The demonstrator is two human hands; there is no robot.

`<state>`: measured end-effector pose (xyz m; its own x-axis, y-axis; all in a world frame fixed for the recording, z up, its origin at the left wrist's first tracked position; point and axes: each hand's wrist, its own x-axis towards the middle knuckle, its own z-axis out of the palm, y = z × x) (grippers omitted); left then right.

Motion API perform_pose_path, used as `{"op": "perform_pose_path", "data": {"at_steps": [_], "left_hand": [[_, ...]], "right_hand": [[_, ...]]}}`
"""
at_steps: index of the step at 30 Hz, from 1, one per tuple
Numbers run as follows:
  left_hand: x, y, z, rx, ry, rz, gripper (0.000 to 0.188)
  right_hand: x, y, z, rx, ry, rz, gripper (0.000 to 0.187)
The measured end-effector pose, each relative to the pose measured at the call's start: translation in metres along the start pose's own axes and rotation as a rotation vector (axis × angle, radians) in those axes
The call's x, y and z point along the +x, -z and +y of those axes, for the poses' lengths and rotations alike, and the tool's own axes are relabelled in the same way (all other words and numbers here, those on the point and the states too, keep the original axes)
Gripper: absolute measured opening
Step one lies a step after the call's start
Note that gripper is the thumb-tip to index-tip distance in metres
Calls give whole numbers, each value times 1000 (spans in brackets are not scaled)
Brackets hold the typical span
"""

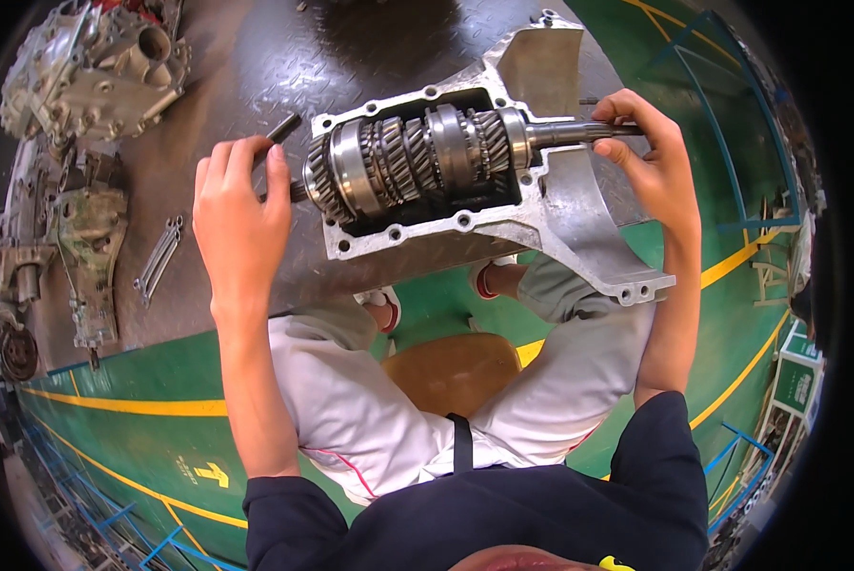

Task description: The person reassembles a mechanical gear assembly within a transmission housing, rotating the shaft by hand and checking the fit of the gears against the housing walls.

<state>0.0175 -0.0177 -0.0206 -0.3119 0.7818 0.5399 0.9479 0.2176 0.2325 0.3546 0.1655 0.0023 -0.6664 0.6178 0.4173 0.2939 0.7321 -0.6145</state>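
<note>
An assembly of steel gears on a gear shaft [410, 160] lies in an open, silver-grey gearbox housing half [397, 234]. My left hand [241, 214] is closed around the left end of the shaft, where it projects past the housing; its fingertips are partly hidden. At the right, my right hand [657, 162] grips the long, bare end of the shaft, thumb below and fingers above. A short dark rod [284, 127] shows just beyond my left fingers; whether it touches them is unclear. The housing's flared bell end points right and overhangs the table edge.
The housing rests on a dark metal table [227, 86]. Left of it lie some wrenches [159, 259], a dirty casting [91, 247] and a large transmission case [99, 76]. Between my legs is a brown stool [456, 371], on a green floor with yellow lines.
</note>
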Motion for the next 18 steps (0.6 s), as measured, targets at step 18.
{"op": "perform_pose_path", "data": {"at_steps": [18], "left_hand": [[2,-4,2,-146,102,-111,19]], "right_hand": [[0,0,-4,-25,59,30,23]]}}
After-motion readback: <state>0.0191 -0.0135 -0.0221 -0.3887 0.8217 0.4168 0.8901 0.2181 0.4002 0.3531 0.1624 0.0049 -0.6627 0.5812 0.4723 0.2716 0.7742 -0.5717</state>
